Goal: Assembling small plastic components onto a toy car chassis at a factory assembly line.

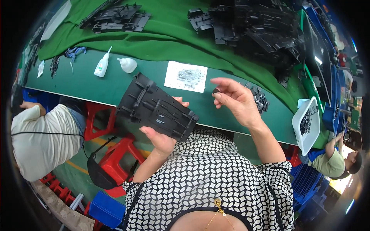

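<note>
My left hand point(163, 136) grips a black moulded plastic panel point(154, 107) from below and holds it tilted above the near edge of the green table point(115, 82). To its right, my right hand point(235, 98) pinches a small black part point(216, 91) between thumb and fingertips, close to the panel's right end. A white sheet carrying several small dark parts point(186, 76) lies on the table just behind both hands. A loose heap of small black parts point(260, 98) sits right of my right hand.
A white glue bottle point(102, 65) and a white cap-shaped piece point(128, 64) stand at left. Stacks of black panels point(117, 17) point(258, 29) lie on green cloth behind. A white bin point(306, 125) holds parts at right. People sit at left point(42, 134) and right point(333, 161). Red stools point(115, 154) are below.
</note>
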The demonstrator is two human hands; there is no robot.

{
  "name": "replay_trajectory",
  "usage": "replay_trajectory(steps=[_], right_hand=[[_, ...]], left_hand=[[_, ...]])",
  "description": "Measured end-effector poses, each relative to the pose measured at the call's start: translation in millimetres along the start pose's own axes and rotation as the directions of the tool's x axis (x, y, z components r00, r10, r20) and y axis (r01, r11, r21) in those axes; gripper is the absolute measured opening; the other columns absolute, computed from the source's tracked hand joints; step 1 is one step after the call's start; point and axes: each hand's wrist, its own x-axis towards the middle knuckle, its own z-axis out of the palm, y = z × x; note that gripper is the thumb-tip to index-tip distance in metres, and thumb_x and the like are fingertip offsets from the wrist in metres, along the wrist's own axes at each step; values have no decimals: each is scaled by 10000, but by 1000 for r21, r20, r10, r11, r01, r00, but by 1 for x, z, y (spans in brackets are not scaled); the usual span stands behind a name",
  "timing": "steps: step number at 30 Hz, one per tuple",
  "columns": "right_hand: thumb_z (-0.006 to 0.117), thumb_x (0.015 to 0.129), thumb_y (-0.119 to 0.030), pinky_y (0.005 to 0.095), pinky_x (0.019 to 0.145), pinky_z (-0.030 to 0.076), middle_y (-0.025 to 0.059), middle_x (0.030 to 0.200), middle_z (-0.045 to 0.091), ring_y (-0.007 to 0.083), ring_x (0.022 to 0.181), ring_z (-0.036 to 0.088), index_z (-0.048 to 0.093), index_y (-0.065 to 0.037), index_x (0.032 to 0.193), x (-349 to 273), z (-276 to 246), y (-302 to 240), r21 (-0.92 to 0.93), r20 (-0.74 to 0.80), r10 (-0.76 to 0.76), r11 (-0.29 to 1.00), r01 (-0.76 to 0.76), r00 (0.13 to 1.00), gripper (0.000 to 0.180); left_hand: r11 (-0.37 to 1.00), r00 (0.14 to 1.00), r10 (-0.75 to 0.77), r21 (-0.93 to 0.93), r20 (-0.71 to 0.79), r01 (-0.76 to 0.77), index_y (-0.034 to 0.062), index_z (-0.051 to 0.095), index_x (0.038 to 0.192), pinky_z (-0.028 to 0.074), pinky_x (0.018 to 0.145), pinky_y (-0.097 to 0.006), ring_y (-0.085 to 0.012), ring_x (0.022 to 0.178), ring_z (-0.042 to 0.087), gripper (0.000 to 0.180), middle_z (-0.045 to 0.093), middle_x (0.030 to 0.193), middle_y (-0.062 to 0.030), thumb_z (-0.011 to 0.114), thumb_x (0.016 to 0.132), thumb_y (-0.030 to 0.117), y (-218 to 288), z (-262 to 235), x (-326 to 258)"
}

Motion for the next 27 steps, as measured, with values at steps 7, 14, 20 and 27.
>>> replay_trajectory(steps=[7,14,20,27], right_hand=[[611,806,2,214,595,460,54,890,593,103,701,569,599,26,916,19,2,-3,-233,-23,28,972,-33,999,113],[594,773,1,337,632,483,115,819,567,274,727,585,577,-6,900,45,15,-3,-780,276,-476,396,484,835,129],[604,739,-25,369,629,469,119,787,526,279,733,554,539,-2,839,57,16,1,-810,452,-508,109,576,733,121],[547,671,-1,373,639,459,122,788,498,275,764,523,522,-1,831,56,15,-2,-759,617,-411,-85,646,671,162]], left_hand=[[996,997,-70,-62,-34,68,-29,302,1307,428,908,-416,-303,1083,511,1009,463,1214,-198,268,732,799,5,-3,-2],[994,999,-1,-106,-51,-5,-2,337,1265,398,912,-506,-274,993,531,904,474,1147,-172,170,795,752,10,1,-1],[993,998,-8,-122,-70,0,-7,341,1262,405,908,-500,-274,992,531,910,478,1146,-172,173,793,754,12,0,-3],[997,998,-14,-76,-69,9,-11,348,1257,411,913,-497,-273,995,533,921,479,1150,-171,162,789,759,14,0,-3]])
